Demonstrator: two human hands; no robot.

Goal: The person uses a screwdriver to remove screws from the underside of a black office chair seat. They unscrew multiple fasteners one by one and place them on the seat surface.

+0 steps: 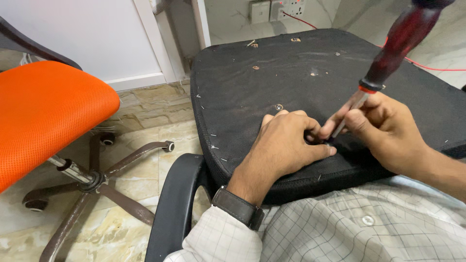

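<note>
Black fabric covers the underside of the upturned chair seat (291, 77), which lies across the person's lap with its stapled edge facing them. The left hand (281, 145) rests knuckles-up on the fabric near the seat's front edge, its fingers curled and pinched closed around a small dark fitting (324, 141) on the seat; the fitting is mostly hidden, so its exact kind cannot be told. The right hand (383, 131) sits just beside it, fingers closed narrowly around the metal shaft of a screwdriver (383, 63), whose tip meets the same fitting between the two hands. The screwdriver leans up and away to the right, its dark red handle with an orange collar rising out of the top of the view. A round metal insert (278, 106) is set in the fabric just beyond the left hand's knuckles, and loose screws (252, 44) lie near the seat's far edge. A dark wristwatch (238, 207) bands the left wrist above a pale checked sleeve (218, 240). A black armrest (172, 208) curves down below the seat's left corner. To the left stands an orange mesh office chair (43, 106) on a brown five-star base with castors, on a marbled tile floor (145, 116). A red cable (427, 65) runs to a wall socket (284, 8) behind the seat.
</note>
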